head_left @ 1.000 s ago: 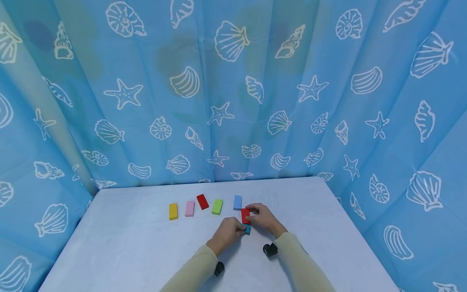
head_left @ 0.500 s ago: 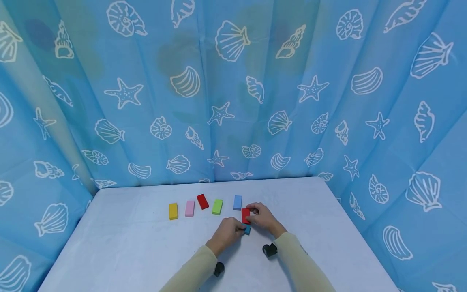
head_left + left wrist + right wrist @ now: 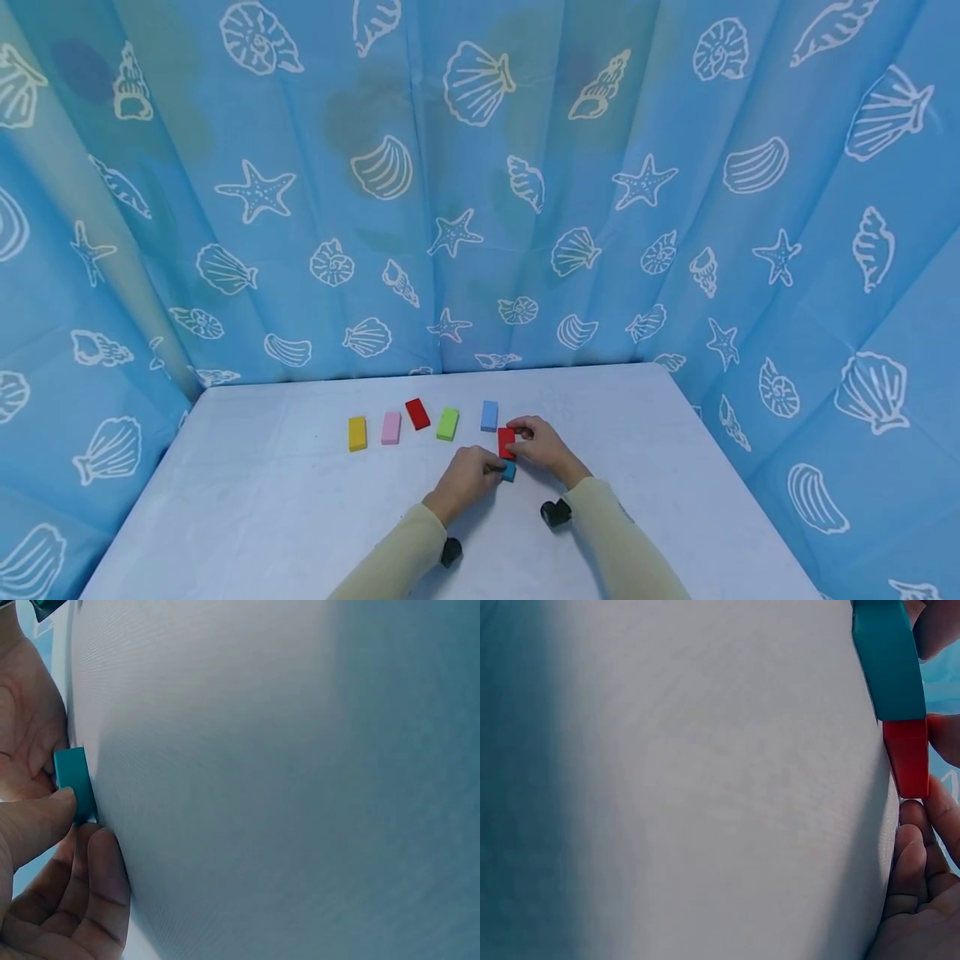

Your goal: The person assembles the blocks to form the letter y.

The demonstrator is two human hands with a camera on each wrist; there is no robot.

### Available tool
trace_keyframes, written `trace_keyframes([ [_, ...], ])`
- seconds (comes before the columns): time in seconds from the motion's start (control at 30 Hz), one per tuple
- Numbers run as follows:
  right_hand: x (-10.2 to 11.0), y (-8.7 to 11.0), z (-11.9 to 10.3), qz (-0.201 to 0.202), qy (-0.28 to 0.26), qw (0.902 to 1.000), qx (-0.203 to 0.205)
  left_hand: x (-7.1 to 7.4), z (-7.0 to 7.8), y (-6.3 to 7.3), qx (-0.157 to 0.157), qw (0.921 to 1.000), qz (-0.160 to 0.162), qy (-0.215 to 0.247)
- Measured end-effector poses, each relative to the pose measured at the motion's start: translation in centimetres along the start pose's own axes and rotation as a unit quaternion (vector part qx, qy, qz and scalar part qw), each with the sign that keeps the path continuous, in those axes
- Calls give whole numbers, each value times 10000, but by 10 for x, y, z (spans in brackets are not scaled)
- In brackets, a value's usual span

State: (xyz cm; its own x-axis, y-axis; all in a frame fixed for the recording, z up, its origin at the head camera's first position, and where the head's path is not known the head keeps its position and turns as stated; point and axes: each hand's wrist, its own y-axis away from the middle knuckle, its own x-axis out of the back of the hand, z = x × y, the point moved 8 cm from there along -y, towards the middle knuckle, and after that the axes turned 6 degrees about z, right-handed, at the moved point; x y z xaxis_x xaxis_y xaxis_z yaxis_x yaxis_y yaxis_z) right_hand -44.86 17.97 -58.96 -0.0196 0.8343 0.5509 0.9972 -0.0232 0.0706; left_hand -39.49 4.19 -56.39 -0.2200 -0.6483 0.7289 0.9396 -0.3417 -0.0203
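In the head view my left hand [image 3: 467,482] pinches a teal block [image 3: 509,472] from its left side. The teal block lies end to end with a bright red block [image 3: 506,443], on the near side of it. My right hand [image 3: 544,450] holds the red block from the right, thumb on its near right part and fingers around its far end. The right wrist view shows the teal block [image 3: 891,660] meeting the red block [image 3: 907,757]. In the left wrist view the thumb [image 3: 45,821] presses the teal block [image 3: 73,780]; the red block is hidden there.
A light blue block [image 3: 489,416] lies just beyond the red one. Farther left lie a green block [image 3: 447,424], a darker red block [image 3: 417,413], a pink block [image 3: 391,427] and a yellow block [image 3: 357,433]. A blue shell-print curtain [image 3: 480,192] surrounds the white table [image 3: 262,500].
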Motion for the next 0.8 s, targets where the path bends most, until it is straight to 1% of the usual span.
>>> trace_keyframes([
  [0.1, -1, 1, 0, -25, 50, 10000, 55, -2, -1, 1, 39, 10000, -32, 54],
  [0.27, -1, 1, 0, -16, 50, 9999, 94, -2, 0, 1, -26, 10000, 25, 54],
  [0.53, 0, 2, -1, -56, 27, 9999, 93, -2, 0, 2, -6, 10000, 3, 86],
  [0.7, 0, 1, -1, -68, 48, 9998, 186, 1, 0, 2, 5, 9999, 28, 119],
  [0.8, 0, 0, -1, -83, 19, 9997, 210, 4, -2, 2, 40, 9998, 107, 161],
])
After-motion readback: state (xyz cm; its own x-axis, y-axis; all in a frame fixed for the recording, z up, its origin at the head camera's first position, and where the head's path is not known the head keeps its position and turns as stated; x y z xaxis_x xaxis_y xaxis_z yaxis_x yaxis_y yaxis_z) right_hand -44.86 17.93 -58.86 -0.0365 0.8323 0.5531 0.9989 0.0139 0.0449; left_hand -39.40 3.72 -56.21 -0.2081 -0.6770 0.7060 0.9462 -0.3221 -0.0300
